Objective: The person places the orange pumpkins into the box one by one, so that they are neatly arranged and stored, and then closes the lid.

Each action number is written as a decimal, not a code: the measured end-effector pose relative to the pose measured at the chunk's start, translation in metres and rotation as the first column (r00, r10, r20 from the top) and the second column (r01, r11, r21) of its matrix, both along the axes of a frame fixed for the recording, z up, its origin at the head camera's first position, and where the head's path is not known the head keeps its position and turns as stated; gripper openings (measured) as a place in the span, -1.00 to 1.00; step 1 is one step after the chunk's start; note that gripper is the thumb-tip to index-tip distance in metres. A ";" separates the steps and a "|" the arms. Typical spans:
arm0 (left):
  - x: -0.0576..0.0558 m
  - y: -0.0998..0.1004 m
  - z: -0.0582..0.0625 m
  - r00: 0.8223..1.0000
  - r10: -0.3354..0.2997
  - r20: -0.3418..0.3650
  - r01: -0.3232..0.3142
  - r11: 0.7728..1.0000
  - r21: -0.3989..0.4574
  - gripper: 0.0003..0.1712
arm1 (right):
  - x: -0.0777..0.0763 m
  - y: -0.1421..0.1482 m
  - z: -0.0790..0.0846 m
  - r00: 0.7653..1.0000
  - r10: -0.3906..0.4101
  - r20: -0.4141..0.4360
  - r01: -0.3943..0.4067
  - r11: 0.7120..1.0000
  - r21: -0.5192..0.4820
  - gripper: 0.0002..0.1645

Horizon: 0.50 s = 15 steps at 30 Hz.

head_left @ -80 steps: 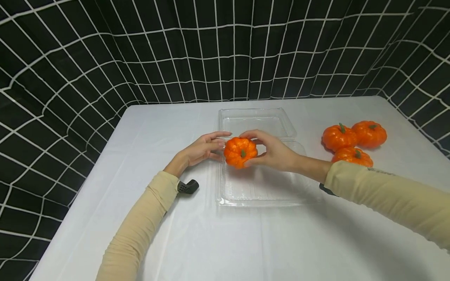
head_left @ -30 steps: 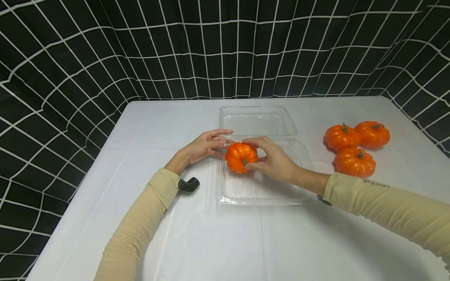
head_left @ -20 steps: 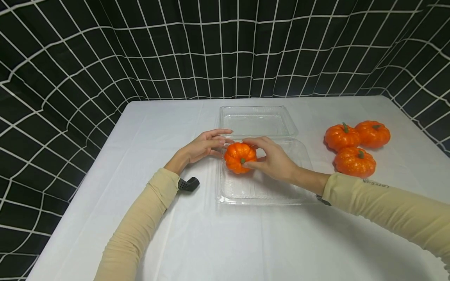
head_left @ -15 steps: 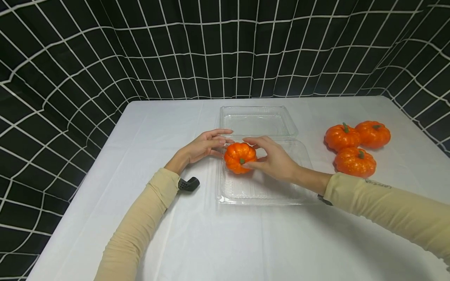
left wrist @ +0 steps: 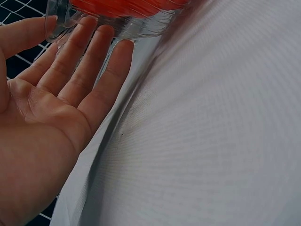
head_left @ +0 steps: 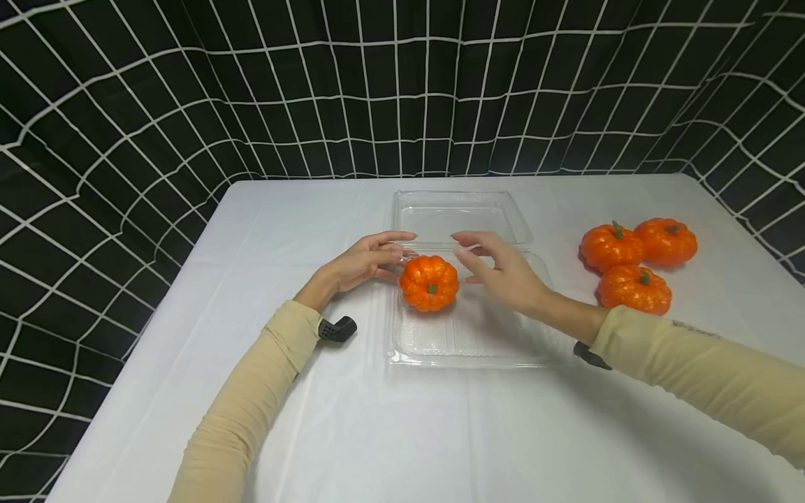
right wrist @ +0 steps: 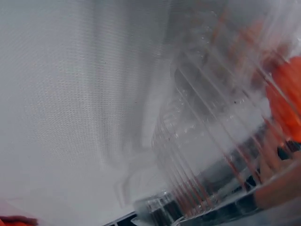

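Note:
A small orange pumpkin [head_left: 429, 283] with a green stem sits in the left part of the base of a clear plastic clamshell container [head_left: 478, 349]. My left hand [head_left: 367, 264] is at the container's left side, fingers nearly straight. In the left wrist view the fingertips [left wrist: 121, 47] meet the clear wall, and the thumb tip is at the rim. Over the base, just right of the pumpkin, my right hand [head_left: 506, 272] has its fingers spread apart and holds nothing. Blurred container wall fills much of the right wrist view, with part of the pumpkin [right wrist: 287, 96] behind it.
Three more orange pumpkins [head_left: 635, 290] are grouped at the right of the white-covered table [head_left: 377, 433]. The container's lid [head_left: 462, 216] lies folded back behind its base. A black curtain [head_left: 428, 84] with white grid lines surrounds the back and sides.
My right hand lowered the pumpkin into the container, then let go and drew back slightly to the right. The pumpkin stays in place. My left hand remains at the container's left side.

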<state>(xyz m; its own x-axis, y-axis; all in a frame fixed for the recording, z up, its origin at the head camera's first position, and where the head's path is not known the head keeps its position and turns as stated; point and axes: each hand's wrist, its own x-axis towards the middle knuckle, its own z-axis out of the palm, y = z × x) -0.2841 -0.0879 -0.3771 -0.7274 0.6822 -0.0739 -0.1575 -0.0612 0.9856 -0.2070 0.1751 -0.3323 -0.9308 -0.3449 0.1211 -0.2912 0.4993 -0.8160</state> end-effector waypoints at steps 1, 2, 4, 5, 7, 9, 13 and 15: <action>0.000 0.000 0.000 1.000 0.001 -0.001 -0.001 1.000 -0.001 -0.40 | 0.000 0.001 0.001 0.999 -0.003 0.033 0.004 0.999 -0.039 -0.43; 0.000 0.000 0.000 1.000 0.003 -0.002 -0.003 1.000 0.000 -0.40 | -0.001 0.001 0.003 0.998 -0.005 0.061 0.010 0.997 -0.076 -0.43; 0.000 0.000 -0.001 1.000 0.006 -0.001 -0.006 1.000 0.001 -0.41 | -0.002 0.003 0.006 0.995 -0.003 0.100 0.016 0.991 -0.130 -0.42; 0.000 0.000 -0.001 1.000 0.009 0.001 -0.009 1.000 0.000 -0.41 | -0.003 0.003 0.007 0.993 0.000 0.118 0.018 0.988 -0.152 -0.42; 0.000 0.000 -0.001 1.000 0.011 0.000 -0.011 1.000 -0.002 -0.41 | -0.004 0.005 0.011 0.990 0.004 0.144 0.024 0.981 -0.191 -0.42; 0.000 0.000 -0.001 1.000 0.008 -0.004 -0.008 1.000 -0.003 -0.40 | -0.005 0.007 0.015 0.988 -0.001 0.153 0.033 0.978 -0.208 -0.41; -0.001 0.000 -0.001 1.000 0.001 -0.017 -0.001 1.000 -0.004 -0.40 | -0.007 0.014 0.024 0.985 -0.029 0.169 0.077 0.956 -0.284 -0.35; -0.001 0.000 -0.001 1.000 -0.002 -0.024 0.002 1.000 -0.004 -0.40 | -0.008 0.019 0.028 0.983 -0.039 0.179 0.101 0.930 -0.353 -0.33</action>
<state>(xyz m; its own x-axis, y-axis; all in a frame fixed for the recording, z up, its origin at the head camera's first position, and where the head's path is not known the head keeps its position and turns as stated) -0.2853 -0.0883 -0.3784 -0.7275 0.6835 -0.0591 -0.1342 -0.0572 0.9893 -0.2147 0.1942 -0.3039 -0.9685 -0.2401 0.0665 -0.1114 0.1784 -0.9776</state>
